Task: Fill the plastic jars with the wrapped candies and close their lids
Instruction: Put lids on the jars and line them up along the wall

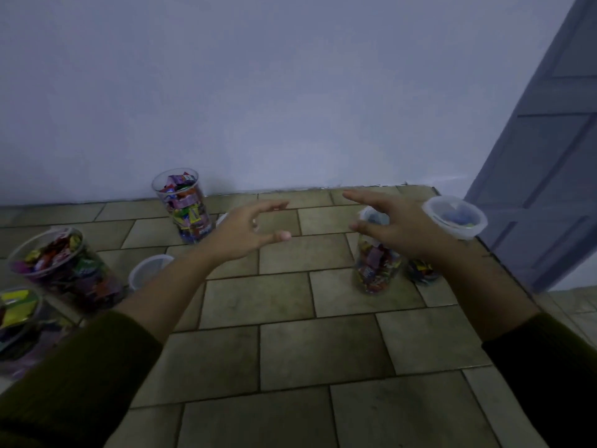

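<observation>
Several clear plastic jars with wrapped candies stand on the tiled surface. One open jar [185, 205] stands at the back by the wall. Two more open jars [64, 270] [17, 321] sit at the left edge. My left hand [248, 232] hovers open to the right of the back jar, holding nothing. My right hand [394, 226] is open in front of a filled jar [376, 270], partly hiding its top. Another jar with a white lid [455, 218] stands behind my right wrist. A loose white lid [148, 270] lies by my left forearm.
A plain wall runs along the back of the tiled surface [290, 350]. A grey panelled door [549, 156] stands at the right, past the surface's right edge. A small bit of another white lid [221, 218] shows behind my left hand.
</observation>
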